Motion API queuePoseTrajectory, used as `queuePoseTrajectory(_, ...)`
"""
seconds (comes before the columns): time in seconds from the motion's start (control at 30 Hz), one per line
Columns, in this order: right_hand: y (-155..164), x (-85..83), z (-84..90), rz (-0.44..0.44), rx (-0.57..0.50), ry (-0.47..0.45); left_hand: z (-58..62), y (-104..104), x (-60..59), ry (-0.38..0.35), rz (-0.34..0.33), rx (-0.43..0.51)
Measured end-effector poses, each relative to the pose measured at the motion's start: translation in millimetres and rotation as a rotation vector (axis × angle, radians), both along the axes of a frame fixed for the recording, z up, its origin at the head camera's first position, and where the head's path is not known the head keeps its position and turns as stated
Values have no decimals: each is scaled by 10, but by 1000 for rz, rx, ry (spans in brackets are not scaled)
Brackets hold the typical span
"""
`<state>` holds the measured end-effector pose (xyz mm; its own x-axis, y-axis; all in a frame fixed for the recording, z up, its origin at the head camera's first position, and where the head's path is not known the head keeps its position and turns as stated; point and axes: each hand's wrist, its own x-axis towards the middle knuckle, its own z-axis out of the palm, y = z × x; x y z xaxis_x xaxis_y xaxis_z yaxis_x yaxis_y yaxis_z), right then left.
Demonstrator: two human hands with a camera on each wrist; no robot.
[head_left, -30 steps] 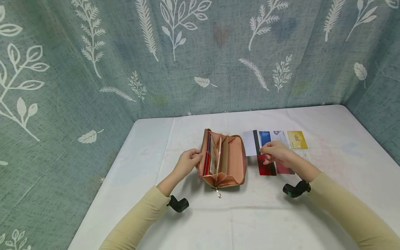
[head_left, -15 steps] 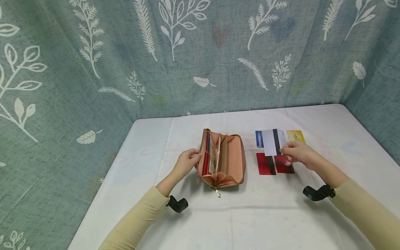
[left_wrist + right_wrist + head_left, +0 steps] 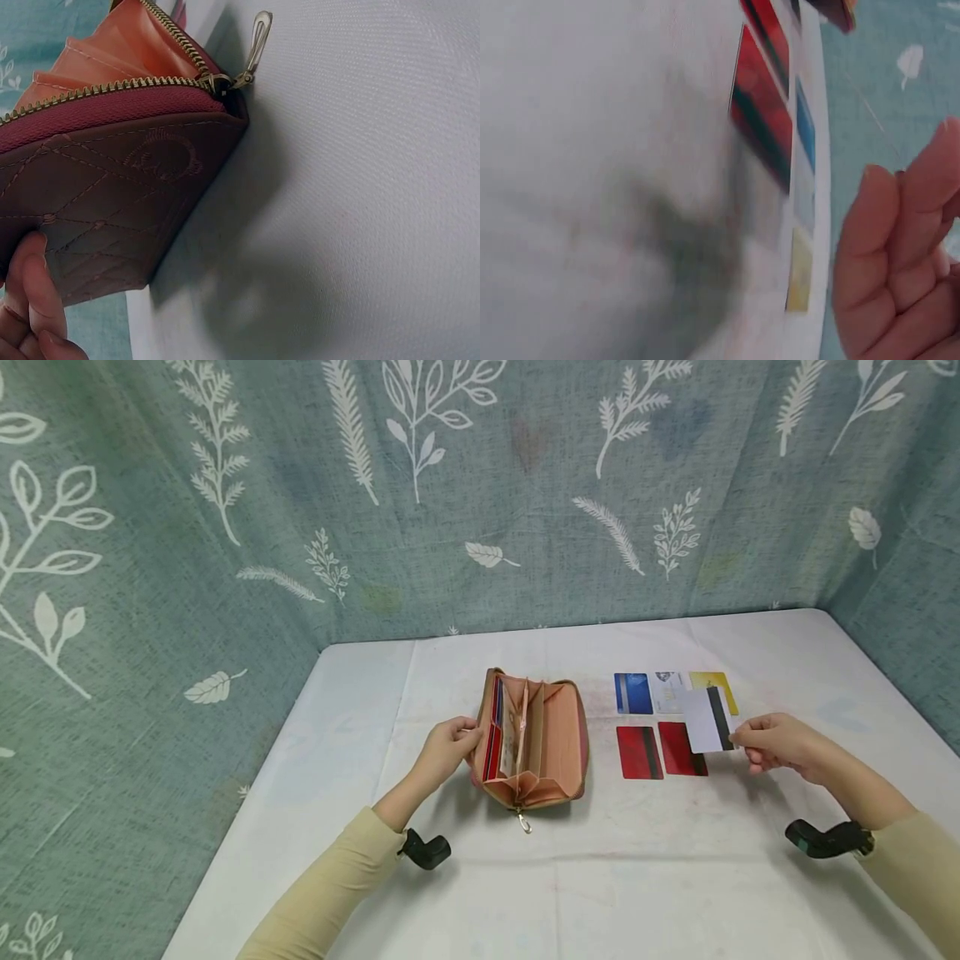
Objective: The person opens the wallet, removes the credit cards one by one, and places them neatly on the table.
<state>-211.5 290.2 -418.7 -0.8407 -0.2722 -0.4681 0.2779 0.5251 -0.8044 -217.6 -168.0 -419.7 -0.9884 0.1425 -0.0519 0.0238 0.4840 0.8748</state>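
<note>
Right grip (image 3: 780, 747) pinches white card (image 3: 707, 719); left grip (image 3: 447, 752) holds open wallet (image 3: 534, 742); five cards on table (image 3: 480, 877)

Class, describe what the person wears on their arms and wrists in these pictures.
Both arms wear long, pale yellow-beige sleeves. A small black camera mount sits at each wrist: one under the left wrist, another by the right wrist. The left hand and right hand are bare, without visible rings.
</note>
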Motion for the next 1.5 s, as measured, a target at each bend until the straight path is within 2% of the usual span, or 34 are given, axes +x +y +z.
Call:
queuePoseTrajectory(0.27, 288, 50, -119, 0, 30, -126, -9, -11, 3, -9, -3, 14)
queuePoseTrajectory(0.43, 371, 76, -188, -13, 10, -167, -11, -10, 5, -6, 0, 24)
queuePoseTrajectory(0.63, 390, 79, -233, 2, 0, -178, -17, -17, 1, -9, -1, 31)
queuePoseTrajectory(1.03, 280, 40, -272, -12, 178, -211, -18, -21, -9, -19, -4, 35)
queuePoseTrajectory(1.5, 266, 22, -252, -12, 264, -203, -1, -16, 5, -12, -1, 25)
